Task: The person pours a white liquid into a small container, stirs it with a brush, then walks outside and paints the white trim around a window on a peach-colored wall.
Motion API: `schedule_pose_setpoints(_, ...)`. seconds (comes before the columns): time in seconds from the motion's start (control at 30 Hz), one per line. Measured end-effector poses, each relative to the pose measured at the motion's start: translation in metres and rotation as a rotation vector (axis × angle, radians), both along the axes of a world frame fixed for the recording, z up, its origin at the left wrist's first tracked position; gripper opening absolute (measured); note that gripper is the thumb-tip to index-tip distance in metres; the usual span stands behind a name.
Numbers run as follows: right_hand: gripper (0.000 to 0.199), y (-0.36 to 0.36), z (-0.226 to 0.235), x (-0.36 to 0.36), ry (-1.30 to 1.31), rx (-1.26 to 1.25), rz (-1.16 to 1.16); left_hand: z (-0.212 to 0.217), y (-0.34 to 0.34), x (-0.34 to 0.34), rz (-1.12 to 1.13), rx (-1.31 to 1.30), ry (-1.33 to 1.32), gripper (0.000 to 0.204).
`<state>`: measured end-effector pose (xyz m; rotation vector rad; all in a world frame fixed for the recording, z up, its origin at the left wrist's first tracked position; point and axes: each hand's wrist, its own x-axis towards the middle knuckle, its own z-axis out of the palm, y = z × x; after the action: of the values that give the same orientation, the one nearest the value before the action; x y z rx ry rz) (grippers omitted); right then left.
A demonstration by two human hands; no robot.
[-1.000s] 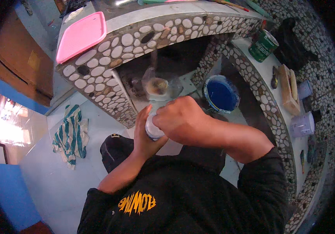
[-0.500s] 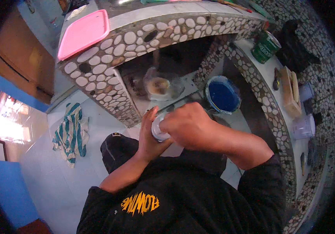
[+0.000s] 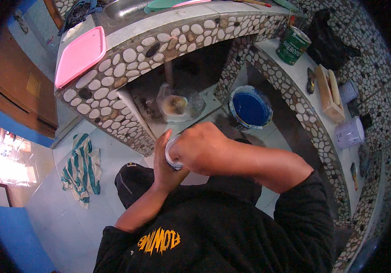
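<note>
In the centre of the frame both hands grasp one small white round container (image 3: pixel 173 154). The left hand (image 3: pixel 164 164) wraps around it from below and from the left side, and the right hand (image 3: pixel 201 148) closes over its top and right side, so only a small curved part of the container is visible between them. It is not possible to tell what kind of container it is.

Just above the hands, under the pebble-covered counter (image 3: pixel 159 50), a clear plastic container (image 3: pixel 177 103) with something brown inside stands in a dark recess. To the right of it a blue bucket (image 3: pixel 250 109) stands on the floor. On the counter top in the upper left lies a pink tray (image 3: pixel 80 55). In the upper right, on a white shelf (image 3: pixel 304 98), there is a green can (image 3: pixel 292 45), and lower on the same shelf a white cup (image 3: pixel 349 133). On the pale floor in the left part of the frame lies a striped green and white cloth (image 3: pixel 82 168).
</note>
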<state>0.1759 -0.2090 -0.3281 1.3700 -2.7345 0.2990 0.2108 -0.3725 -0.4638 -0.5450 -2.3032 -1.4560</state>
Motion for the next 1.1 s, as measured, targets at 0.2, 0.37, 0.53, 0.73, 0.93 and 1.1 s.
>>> schedule_pose_setpoints(0.2, 0.014, -0.003, 0.002, 0.0, 0.048, -0.006, -0.055, -0.001, 0.002, 0.0, -0.018, 0.062, -0.115, 0.097)
schedule_pose_setpoints(0.37, 0.011, 0.006, 0.002, -0.002, 0.091, 0.0, -0.014, 0.001, 0.004, -0.004, -0.007, 0.04, -0.049, 0.097)
schedule_pose_setpoints(0.53, 0.016, 0.0, -0.002, -0.003, 0.059, -0.003, 0.001, 0.005, 0.002, -0.005, 0.007, 0.016, -0.054, 0.098)
schedule_pose_setpoints(0.73, 0.011, -0.003, 0.0, 0.0, 0.068, 0.017, -0.074, 0.004, 0.003, -0.005, -0.003, 0.019, -0.015, 0.099)
schedule_pose_setpoints(0.93, 0.016, 0.003, 0.003, -0.001, 0.139, -0.025, 0.02, 0.005, 0.003, -0.005, 0.008, -0.022, 0.018, 0.102)
schedule_pose_setpoints(1.1, 0.014, 0.0, -0.001, -0.001, 0.055, -0.083, 0.009, 0.002, 0.002, -0.005, 0.015, 0.013, 0.014, 0.103)
